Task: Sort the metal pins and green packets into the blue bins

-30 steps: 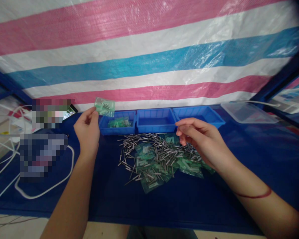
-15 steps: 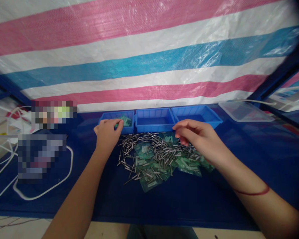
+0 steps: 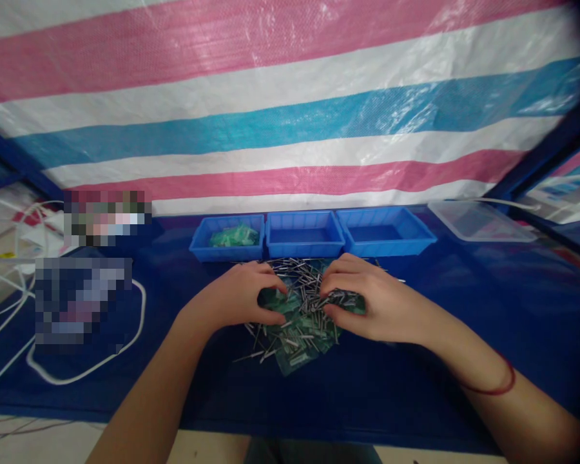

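A heap of thin metal blind rivets lies mixed with small green plastic packets on the blue table. My left hand is at the heap's left side, its thumb and fingers apart and curved around some packets. From the right, my right hand reaches over rivets and packets, thumb and fingers spread; nothing is visibly gripped. Both hands hide parts of the heap. Behind my left hand, the left blue bin has green packets in it.
A middle blue bin and a right blue bin stand beside the left one. A clear plastic lid lies at the back right. At left are a white cable and blurred items. A striped sheet hangs behind.
My left hand has come back from the left bin to the heap, its fingers now spread. My right hand has moved down and left onto the heap and opened wider.
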Motion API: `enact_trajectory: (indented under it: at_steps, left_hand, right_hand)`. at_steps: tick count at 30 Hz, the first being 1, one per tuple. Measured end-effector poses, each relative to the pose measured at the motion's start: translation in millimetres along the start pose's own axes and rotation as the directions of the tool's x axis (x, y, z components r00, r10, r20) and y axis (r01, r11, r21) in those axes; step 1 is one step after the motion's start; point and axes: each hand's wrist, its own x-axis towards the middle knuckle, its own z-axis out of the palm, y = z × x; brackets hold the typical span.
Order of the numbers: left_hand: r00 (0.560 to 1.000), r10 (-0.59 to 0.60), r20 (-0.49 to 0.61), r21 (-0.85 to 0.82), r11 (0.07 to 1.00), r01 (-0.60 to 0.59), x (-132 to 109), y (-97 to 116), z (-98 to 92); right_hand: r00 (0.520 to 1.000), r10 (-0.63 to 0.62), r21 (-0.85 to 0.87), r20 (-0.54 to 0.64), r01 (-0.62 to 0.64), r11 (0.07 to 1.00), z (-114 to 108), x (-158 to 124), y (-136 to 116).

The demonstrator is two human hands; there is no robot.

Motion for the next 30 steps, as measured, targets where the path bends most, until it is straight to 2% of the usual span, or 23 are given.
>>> enact_trajectory:
  at_steps: [3, 7, 10, 12, 14, 16, 18, 20, 23, 27, 30]
  left_hand:
    - [1.000, 0.001, 0.008, -0.062, 0.998, 0.000, -1.5, -5.4, 1.0]
    - [0.999, 0.004, -0.042, -0.136, 0.991, -0.010, -2.4, -6.9, 3.4]
    - [0.997, -0.012, -0.070, -0.090, 0.996, 0.005, -1.7, -2.4, 4.1]
    - [0.990, -0.038, -0.134, -0.044, 0.998, 0.033, -0.7, 1.5, 3.0]
    - [0.962, -0.094, -0.255, -0.013, 0.996, 0.094, 0.2, 4.8, 1.0]
    - [0.907, -0.149, -0.394, -0.014, 0.988, 0.156, 0.9, 7.3, -1.0]
    - [0.848, -0.177, -0.499, -0.049, 0.983, 0.176, 1.6, 9.5, -1.4]
    - [0.805, -0.202, -0.558, -0.119, 0.979, 0.163, 2.8, 12.3, 0.7]
    - [0.796, -0.251, -0.552, -0.272, 0.956, 0.113, 5.3, 18.3, 6.9]
    - [0.821, -0.309, -0.480, -0.470, 0.881, 0.056, 8.0, 24.8, 13.0]
    - [0.828, -0.335, -0.449, -0.537, 0.842, 0.049, 8.7, 25.7, 13.5]
  right_hand:
    - [1.000, 0.004, -0.004, -0.020, -0.004, 1.000, -1.1, 0.2, 1.8]
    - [1.000, -0.003, -0.004, -0.028, 0.003, 1.000, 1.0, 1.0, 3.8]
    - [0.999, 0.007, -0.002, -0.047, -0.007, 1.000, 3.9, 1.1, 7.4]
    - [0.997, 0.021, -0.005, -0.072, -0.021, 1.000, 5.9, 1.1, 10.1]
    - [0.993, 0.037, -0.016, -0.113, -0.039, 0.999, 8.0, 1.2, 11.6]
    - [0.985, 0.052, -0.022, -0.166, -0.056, 0.998, 10.5, 1.5, 11.1]
    - [0.974, 0.072, -0.013, -0.216, -0.077, 0.997, 13.5, 2.2, 8.6]
    - [0.963, 0.097, 0.004, -0.252, -0.099, 0.995, 16.8, 2.9, 5.3]
    - [0.952, 0.153, 0.069, -0.266, -0.139, 0.988, 20.4, 3.9, 2.0]
    - [0.938, 0.273, 0.183, -0.214, -0.236, 0.954, 21.0, 4.3, 3.6]
    - [0.934, 0.308, 0.246, -0.183, -0.260, 0.934, 20.2, 4.2, 6.1]
